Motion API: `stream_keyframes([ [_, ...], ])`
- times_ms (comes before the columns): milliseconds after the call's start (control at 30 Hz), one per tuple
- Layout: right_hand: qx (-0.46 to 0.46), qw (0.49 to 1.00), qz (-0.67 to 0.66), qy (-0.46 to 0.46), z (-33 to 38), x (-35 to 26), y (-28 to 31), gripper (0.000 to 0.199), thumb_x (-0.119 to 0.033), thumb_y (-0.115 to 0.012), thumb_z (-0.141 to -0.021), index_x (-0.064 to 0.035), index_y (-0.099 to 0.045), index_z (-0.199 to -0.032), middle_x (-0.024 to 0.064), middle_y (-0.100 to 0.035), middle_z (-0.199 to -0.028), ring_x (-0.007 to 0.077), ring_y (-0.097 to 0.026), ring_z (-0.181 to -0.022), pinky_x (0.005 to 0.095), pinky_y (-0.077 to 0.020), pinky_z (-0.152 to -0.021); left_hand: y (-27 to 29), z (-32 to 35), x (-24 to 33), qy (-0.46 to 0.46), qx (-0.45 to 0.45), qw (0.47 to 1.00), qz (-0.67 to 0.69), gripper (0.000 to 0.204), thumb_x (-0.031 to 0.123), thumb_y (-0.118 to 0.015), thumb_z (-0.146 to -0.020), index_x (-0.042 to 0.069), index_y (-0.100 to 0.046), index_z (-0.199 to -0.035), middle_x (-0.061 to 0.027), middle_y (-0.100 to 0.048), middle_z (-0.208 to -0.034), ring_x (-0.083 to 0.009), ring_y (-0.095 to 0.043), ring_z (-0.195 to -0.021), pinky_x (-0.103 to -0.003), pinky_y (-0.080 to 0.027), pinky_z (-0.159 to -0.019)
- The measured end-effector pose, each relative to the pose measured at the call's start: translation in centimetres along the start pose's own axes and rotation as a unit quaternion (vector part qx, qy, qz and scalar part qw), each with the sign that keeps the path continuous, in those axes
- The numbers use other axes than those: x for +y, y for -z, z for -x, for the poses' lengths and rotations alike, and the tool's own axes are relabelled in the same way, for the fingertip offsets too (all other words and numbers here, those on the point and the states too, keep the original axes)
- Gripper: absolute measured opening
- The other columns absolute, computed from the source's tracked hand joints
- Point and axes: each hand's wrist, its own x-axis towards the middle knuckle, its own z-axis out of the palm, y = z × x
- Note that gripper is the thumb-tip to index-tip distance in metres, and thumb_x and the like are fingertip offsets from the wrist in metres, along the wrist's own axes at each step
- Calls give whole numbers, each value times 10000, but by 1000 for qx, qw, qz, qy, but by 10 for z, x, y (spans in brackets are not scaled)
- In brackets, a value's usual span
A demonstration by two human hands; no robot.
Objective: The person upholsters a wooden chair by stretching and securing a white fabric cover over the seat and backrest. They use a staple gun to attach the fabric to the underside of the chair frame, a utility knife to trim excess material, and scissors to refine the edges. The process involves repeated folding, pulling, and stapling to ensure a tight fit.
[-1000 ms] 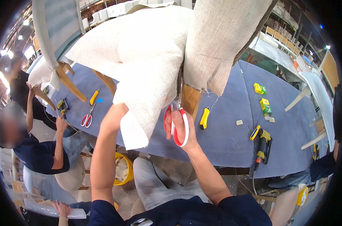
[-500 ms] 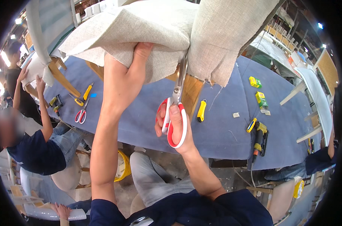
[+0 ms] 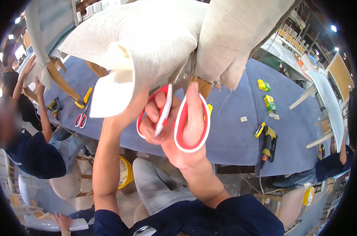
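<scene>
My right hand [image 3: 171, 139] grips a pair of red-and-white-handled scissors [image 3: 166, 109], thumb through one loop and fingers through the other, the two handles spread wide. The blades point up and away from me, into the gap where the loose beige fabric [image 3: 155, 51] meets the covered upright part [image 3: 223, 47] of the chair, just by a wooden leg [image 3: 202, 84]; their tips are hidden, so I cannot tell whether they bite into cloth. My left hand [image 3: 129, 112] is up against the hanging flap of that fabric, left of the scissors (the cloth covers most of my fingers, so I cannot tell whether they pinch it or only prop it up).

The chair stands over a blue-grey table [image 3: 229, 145]. A yellow cutter [image 3: 210, 108] lies partly behind my scissors' right loop. Farther right are two yellow-and-green boxes and a nail gun [image 3: 269, 145]; to the left, a second pair of scissors [image 3: 81, 120].
</scene>
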Motion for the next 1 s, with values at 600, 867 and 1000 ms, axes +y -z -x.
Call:
stream_keyframes([
  [600,260,884,256,291,133,-57,211,461,-484,-391,-1091,-101,-501,-857,27,-463,-622,160,-488,-514,306,-401,-498,-118,143,55,-63,-103,983,137,365,284,-720,-943,116,-704,-1266,-61,-684,-1054,-224,-671,-979,-408,-530,-908],
  [867,-117,962,233,-82,123,9,210,747,-762,-382,-1006,-85,-544,-1277,37,-653,-1099,162,-648,-954,298,-454,-734,-80,114,76,188,85,831,516,715,537,-647,-971,-89,-578,-1310,-118,-695,-1186,-166,-633,-1084,-354,-491,-953],
  [1000,-212,959,167,-83,110,22,173,953,-874,-444,-904,-58,-497,-1393,57,-591,-1306,163,-613,-1097,318,-440,-842,-65,95,105,232,-26,897,377,449,306,-743,-963,-72,-667,-1193,-78,-719,-1083,-120,-631,-936,-296,-498,-824],
])
